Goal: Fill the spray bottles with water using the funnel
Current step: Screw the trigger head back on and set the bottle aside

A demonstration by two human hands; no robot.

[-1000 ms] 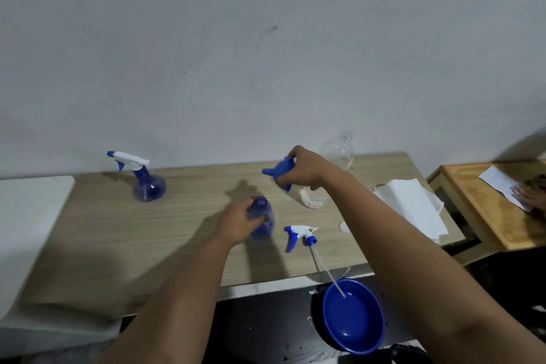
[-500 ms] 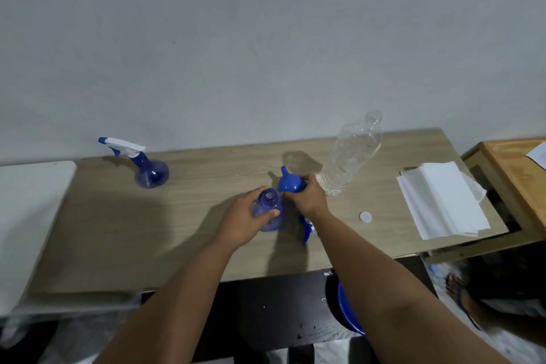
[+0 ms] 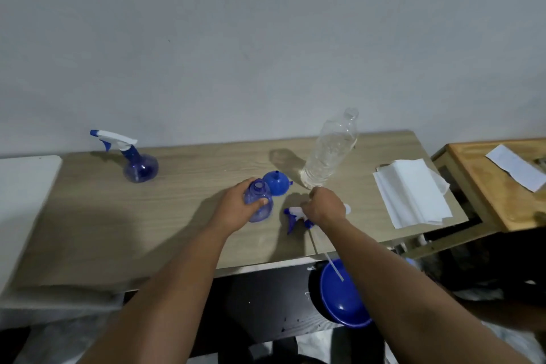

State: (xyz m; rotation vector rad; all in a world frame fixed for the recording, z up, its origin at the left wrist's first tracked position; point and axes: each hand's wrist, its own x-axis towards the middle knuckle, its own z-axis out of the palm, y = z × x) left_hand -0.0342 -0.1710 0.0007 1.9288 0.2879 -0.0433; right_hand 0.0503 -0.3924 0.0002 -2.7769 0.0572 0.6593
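I see the open bottle (image 3: 257,201) upright near the middle of the surface (image 3: 88,215), its neck uncapped, and my left hand (image 3: 236,210) wraps round its body, thumb across the front. Just behind it, touching or nearly so, the funnel (image 3: 276,184) lies upside down with its spout pointing up. To the right, toward the front edge, the loose sprayer (image 3: 295,215) lies on its side; its tube (image 3: 332,264) runs out past the front edge. My right hand (image 3: 323,205) is over the sprayer with fingers curled down; I cannot tell whether it grips the sprayer or only rests there. Behind that hand a clear water bottle (image 3: 329,150) stands uncapped, and a white cap (image 3: 348,209) peeks out beside my wrist. A second spray bottle (image 3: 139,162), sprayer fitted, stands near the back left corner. Folded white paper towels (image 3: 410,192) lie at the right edge. A blue basin (image 3: 339,295) sits below the front edge, under the tube's tip.
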